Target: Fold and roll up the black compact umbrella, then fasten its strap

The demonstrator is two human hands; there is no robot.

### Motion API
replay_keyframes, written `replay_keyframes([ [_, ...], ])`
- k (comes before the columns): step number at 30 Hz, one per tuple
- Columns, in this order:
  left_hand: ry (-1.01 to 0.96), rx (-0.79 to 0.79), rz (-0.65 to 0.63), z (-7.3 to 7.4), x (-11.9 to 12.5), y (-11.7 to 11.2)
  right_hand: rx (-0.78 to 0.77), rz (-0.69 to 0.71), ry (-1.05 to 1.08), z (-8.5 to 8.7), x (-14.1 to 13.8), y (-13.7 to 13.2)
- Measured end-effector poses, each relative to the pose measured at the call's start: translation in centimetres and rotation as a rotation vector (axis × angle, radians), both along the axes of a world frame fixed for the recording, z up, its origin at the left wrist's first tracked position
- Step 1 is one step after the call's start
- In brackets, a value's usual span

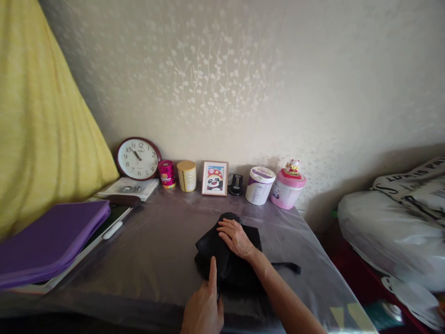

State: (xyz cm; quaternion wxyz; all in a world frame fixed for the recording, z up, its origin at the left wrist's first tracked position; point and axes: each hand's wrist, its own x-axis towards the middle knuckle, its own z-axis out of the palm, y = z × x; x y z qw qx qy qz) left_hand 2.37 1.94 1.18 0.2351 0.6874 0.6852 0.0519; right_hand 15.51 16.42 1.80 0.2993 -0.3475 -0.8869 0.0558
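Observation:
A black folding umbrella [243,273] lies loosely folded on the table, its fabric spread in loose flaps. A thin black strap [288,266] sticks out on its right side. My left hand [205,301] is at the umbrella's near end, its fingers closed around a dark part there, mostly hidden, while the index finger points forward along the fabric. My right hand [236,237] rests flat on the umbrella near its rounded far end, fingers stretched out over the fabric.
Along the wall stand a clock [138,158], a pink tin [167,174], a yellow-lidded can [187,176], a panda picture frame [214,179], a small black device [236,185] and two tubs [259,186]. Purple folders [55,239] lie left. White bags [392,232] are piled right.

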Motion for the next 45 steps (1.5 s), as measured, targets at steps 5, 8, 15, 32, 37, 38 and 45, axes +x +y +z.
replay_keyframes([
  [5, -0.028, -0.057, 0.010, 0.4, 0.0, 0.1, -0.020, -0.092, -0.108, -0.5, -0.1, 3.8],
  [8, -0.031, -0.079, 0.012, 0.6, -0.1, 0.1, -0.067, -0.185, -0.162, -0.4, -0.1, 5.4],
  [15, -0.002, -0.066, 0.020, 0.5, -0.1, 0.1, 0.033, -0.303, -0.120, 1.0, -1.5, 2.6],
  [32, 0.025, 0.068, 0.039, 0.5, 0.0, -0.5, -0.282, -0.652, 0.487, 1.3, 6.6, -6.9],
  [37, 0.041, 0.105, 0.036, 0.1, 0.0, -0.6, -0.366, -0.784, 0.479, -1.5, 7.9, -9.1],
  [38, 0.037, 0.112, 0.036, 0.1, 0.0, -0.6, -0.392, -0.782, 0.482, -1.7, 7.6, -9.5],
  [45, 0.016, 0.115, 0.038, 0.2, 0.0, -0.7, -0.443, -0.782, 0.473, -1.6, 6.2, -11.1],
])
